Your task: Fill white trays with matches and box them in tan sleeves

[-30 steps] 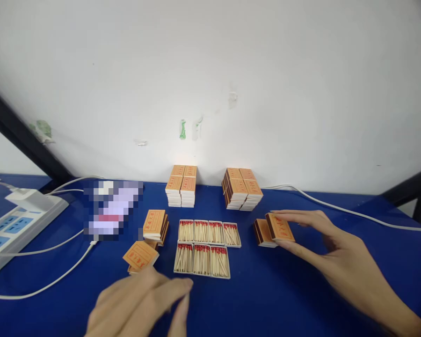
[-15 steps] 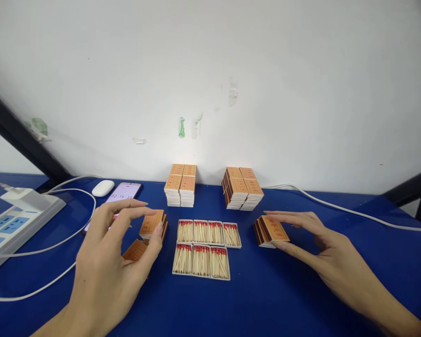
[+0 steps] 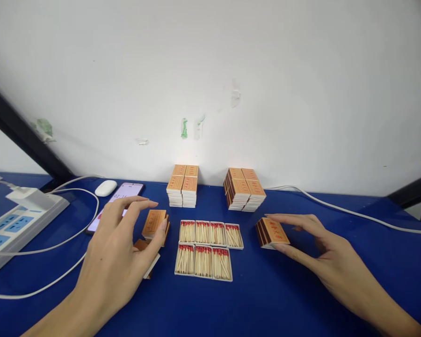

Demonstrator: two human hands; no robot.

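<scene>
My left hand (image 3: pixel 122 248) is open over the left side, its index finger raised and its thumb in front of the right side of a small matchbox stack (image 3: pixel 154 222). Under its palm more matchboxes (image 3: pixel 142 244) show in part, one with a white edge sticking out. My right hand (image 3: pixel 323 248) has thumb and index finger on the near and far ends of another matchbox stack (image 3: pixel 273 230), which rests on the table. Between the hands lie two rows of open match trays (image 3: pixel 203 261), filled with red-headed matches, heads pointing away from me.
Two taller matchbox blocks, a left one (image 3: pixel 182 185) and a right one (image 3: pixel 244 188), stand by the white wall (image 3: pixel 266 93). At left are a phone (image 3: pixel 129 189), a white earphone case (image 3: pixel 105 188), a power strip (image 3: pixel 28 229) and loose cables. Another cable (image 3: pixel 337 206) runs along the right.
The stack at my right hand looks more squared up, its layers closer together. A white box edge now shows beneath my left palm. The view has shifted slightly.
</scene>
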